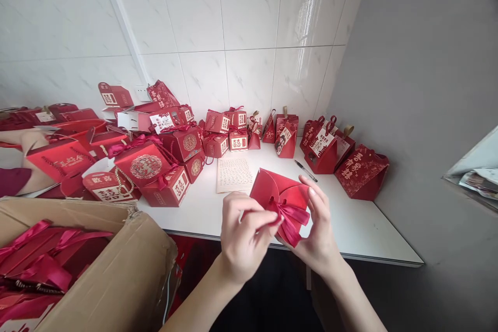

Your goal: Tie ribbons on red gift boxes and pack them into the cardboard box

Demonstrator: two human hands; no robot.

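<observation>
A small red gift box [271, 183] with folded, overlapping top flaps is held up above the front of the table. Its dark pink ribbon [287, 219] comes out through holes in the flaps and is gathered in a bow or loop. My left hand [245, 231] is closed, pinching part of the ribbon between thumb and fingertips. Around the box's right side and underside wraps my right hand [317, 223], fingers along the edge and thumb below. The box's far sides are hidden.
A handwritten sheet [234, 175] and a pen [306, 170] lie on the white table [361, 231]. Red gift boxes [165, 187] are piled left; red bags [361, 171] stand right. At front left is a cardboard carton [116, 264] of red boxes. Another person's arm [23, 148] shows far left.
</observation>
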